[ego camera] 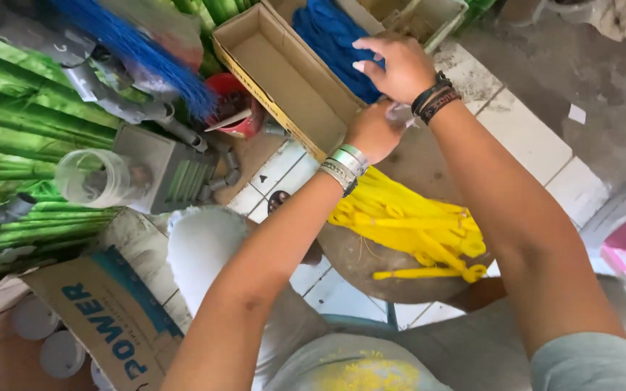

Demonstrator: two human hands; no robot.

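The green ribbed sheets fill the whole left side, lying in a stack beside where I sit. Next in size is the round brown stool top between my knees, which serves me as a table because it puts everything within easy reach. Beyond it stands the long cardboard box, split by a wall into two compartments: the near one is bare inside, the far one holds a bundle of blue strips, kept apart from the other colour by that divider. At my lower left lies another cardboard box, tilted, with white round caps beside it. On the stool top the pile of yellow plastic strips lies fanned out, their looped ends toward my right side, so I can draw from one end. A clear plastic jar lies on its side against a grey block on the left. My right hand reaches over the box wall with fingers spread and half curled, resting on the blue strips; I cannot tell whether it grips any. My left hand is closed just below it at the box edge, pinching something small and pale that I cannot make out.
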